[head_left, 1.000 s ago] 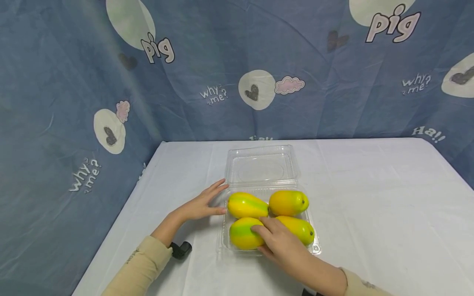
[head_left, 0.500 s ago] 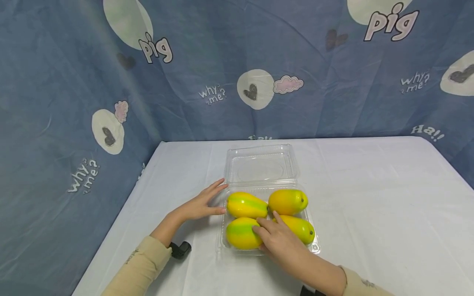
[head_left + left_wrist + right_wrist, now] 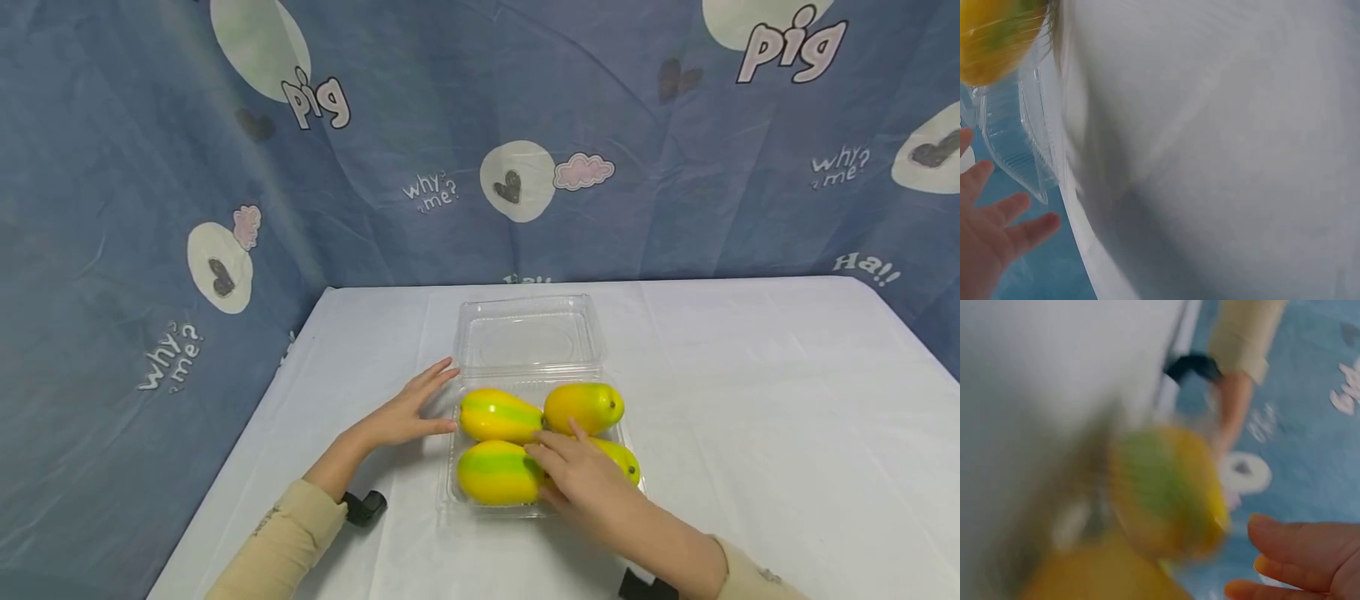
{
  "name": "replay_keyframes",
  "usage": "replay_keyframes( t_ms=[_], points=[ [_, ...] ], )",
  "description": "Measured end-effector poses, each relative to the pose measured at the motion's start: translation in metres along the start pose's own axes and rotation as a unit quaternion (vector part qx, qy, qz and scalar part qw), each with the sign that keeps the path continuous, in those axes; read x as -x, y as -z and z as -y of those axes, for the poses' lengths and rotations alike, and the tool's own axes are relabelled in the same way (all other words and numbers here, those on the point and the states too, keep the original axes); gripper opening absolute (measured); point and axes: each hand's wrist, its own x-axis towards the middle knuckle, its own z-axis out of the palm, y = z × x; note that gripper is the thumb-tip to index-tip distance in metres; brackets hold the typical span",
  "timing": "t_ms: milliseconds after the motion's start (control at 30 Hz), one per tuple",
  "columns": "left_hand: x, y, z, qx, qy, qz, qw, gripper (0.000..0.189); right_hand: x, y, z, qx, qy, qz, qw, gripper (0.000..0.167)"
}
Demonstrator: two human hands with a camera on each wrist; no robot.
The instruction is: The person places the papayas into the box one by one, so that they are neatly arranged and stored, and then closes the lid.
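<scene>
A clear plastic clamshell box (image 3: 491, 513) lies unfolded on the table, holding yellow-green papayas in two rows. My left hand (image 3: 405, 414) is beside the box's left edge, fingers spread; the left wrist view shows its fingers (image 3: 1007, 209) apart near the clear plastic. Over the front row is my right hand (image 3: 588, 475), fingers extended between the front-left papaya (image 3: 495, 473) and the front-right papaya (image 3: 624, 461), which it partly covers. Behind them sit the back-left papaya (image 3: 498, 415) and back-right papaya (image 3: 583, 407). In the blurred right wrist view, the fingers (image 3: 1297, 547) show a gap from a papaya (image 3: 1169, 487).
The box's lid (image 3: 528, 333) lies folded back toward the far side. A white cloth (image 3: 750, 400) covers the table, and a blue printed curtain (image 3: 645, 217) hangs behind and at the left. Black wrist-camera mounts (image 3: 365, 508) sit by both sleeves.
My right hand has let go of the front-left papaya and shifted right, its fingers straightening. That papaya has moved slightly left, then stays put. The left hand has barely moved.
</scene>
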Motion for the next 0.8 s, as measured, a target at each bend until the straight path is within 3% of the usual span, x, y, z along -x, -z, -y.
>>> replay_keyframes(
  t_ms=[167,267,400,567,800],
  points=[
    [0.003,0.006,0.001,0.003,0.024,-0.057,0.9981,0.078,0.006,0.034,-0.027,-0.003,-0.025,-0.072,0.9971,0.044],
    [0.005,0.012,0.002,0.006,0.047,-0.088,0.995,0.073,0.008,0.05,-0.048,-0.022,-0.057,-0.086,0.9944,0.042],
    [0.005,0.021,0.003,-0.006,0.056,-0.114,0.9919,0.068,0.008,0.059,-0.075,-0.047,-0.086,-0.082,0.9918,0.038],
    [0.0,0.03,0.002,-0.026,0.054,-0.121,0.9908,0.068,0.002,0.056,-0.103,-0.086,-0.112,-0.065,0.9879,0.034],
    [-0.018,0.033,0.002,-0.008,0.084,-0.122,0.9889,0.066,-0.009,0.048,-0.137,-0.162,-0.201,-0.012,0.966,0.045]
  ],
)
